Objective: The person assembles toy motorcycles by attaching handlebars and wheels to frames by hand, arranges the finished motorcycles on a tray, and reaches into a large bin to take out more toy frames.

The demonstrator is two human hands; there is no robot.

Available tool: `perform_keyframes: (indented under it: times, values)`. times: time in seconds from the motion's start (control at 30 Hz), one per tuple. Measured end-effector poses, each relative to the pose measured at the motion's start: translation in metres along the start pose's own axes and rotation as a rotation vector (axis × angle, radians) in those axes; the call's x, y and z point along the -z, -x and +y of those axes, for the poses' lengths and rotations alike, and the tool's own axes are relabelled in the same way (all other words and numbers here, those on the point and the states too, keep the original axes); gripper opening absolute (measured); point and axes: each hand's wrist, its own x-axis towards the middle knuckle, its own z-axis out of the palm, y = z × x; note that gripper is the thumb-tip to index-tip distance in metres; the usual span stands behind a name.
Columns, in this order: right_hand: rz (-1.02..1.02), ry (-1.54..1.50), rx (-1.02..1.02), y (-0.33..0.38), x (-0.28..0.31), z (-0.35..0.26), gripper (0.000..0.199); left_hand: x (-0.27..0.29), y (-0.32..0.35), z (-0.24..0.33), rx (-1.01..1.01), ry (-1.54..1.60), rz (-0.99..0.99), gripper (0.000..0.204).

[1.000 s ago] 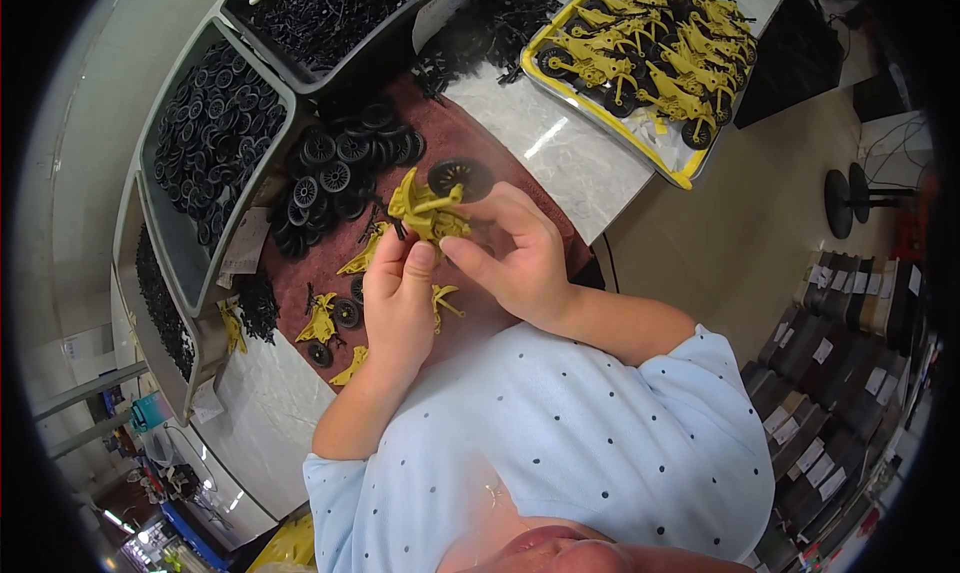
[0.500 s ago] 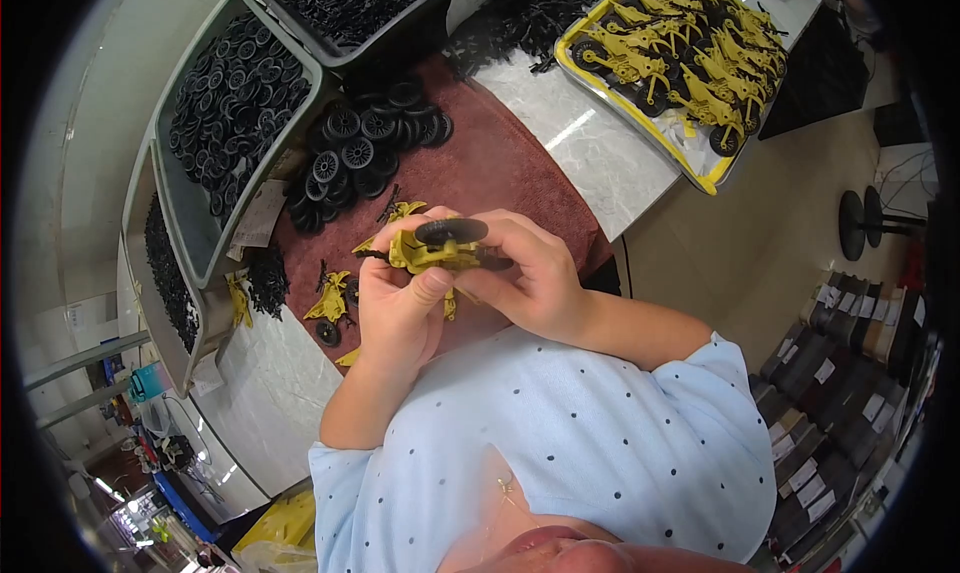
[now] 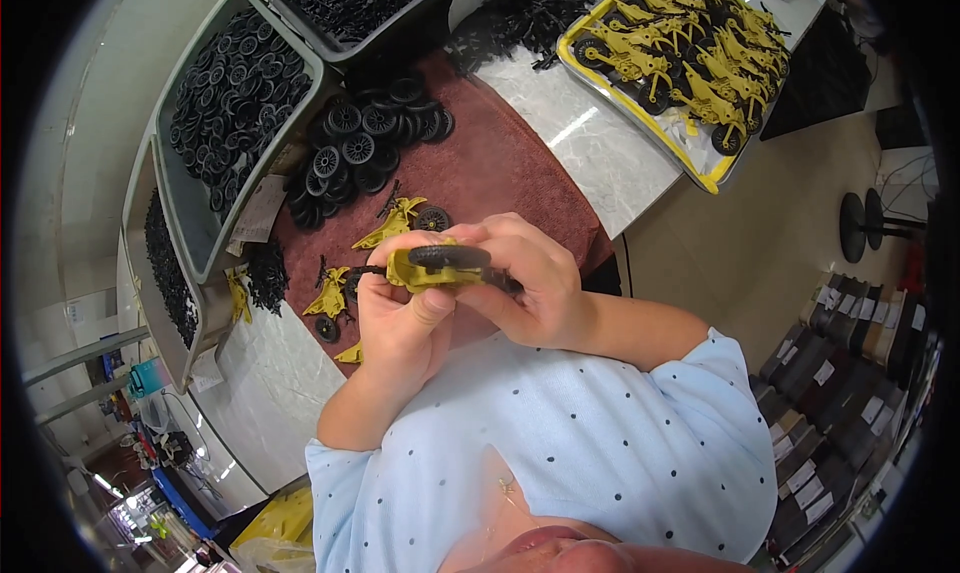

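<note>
Both hands grip one yellow toy motorcycle body [image 3: 403, 272] with a black spoked wheel [image 3: 447, 257] set in it, held up in front of my chest. My left hand [image 3: 405, 308] pinches its left end, where a black bar sticks out past the fingers. My right hand [image 3: 535, 278] closes round the right end, by the wheel, and its fingers hide part of the toy. Just beyond the hands, another yellow motorcycle body [image 3: 392, 223] lies on the red cloth [image 3: 490, 143] with a wheel at its end. Nearer on the left lies a further yellow body [image 3: 328, 295].
A grey bin [image 3: 172, 223] full of black wheels stands at the left, beside a loose wheel pile [image 3: 357, 149]. Behind it, a dark bin [image 3: 335, 53] holds thin black parts; more such parts [image 3: 530, 13] lie loose nearby. A yellow-rimmed tray [image 3: 640, 138] of assembled motorcycles sits far right.
The held motorcycle has turned and dropped slightly, so its wheel now lies lower. My hands have shifted a little, uncovering more of the motorcycle body and wheel behind them.
</note>
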Motion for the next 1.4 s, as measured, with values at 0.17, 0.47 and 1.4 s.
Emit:
perform_keyframes:
  times: [0.17, 0.47, 1.4]
  values:
    - [-0.003, 0.0, -0.078, 0.0, 0.001, -0.001, 0.028, 0.006, -0.001, -0.004, 0.037, 0.048, 0.049, 0.042]
    - [0.019, -0.034, -0.203, -0.002, 0.002, -0.005, 0.023, 0.01, -0.005, -0.007, 0.076, -0.035, 0.048, 0.053]
    - [-0.198, 0.201, -0.409, -0.023, 0.048, -0.01, 0.039, 0.004, -0.021, -0.012, -0.665, -1.497, -0.054, 0.031]
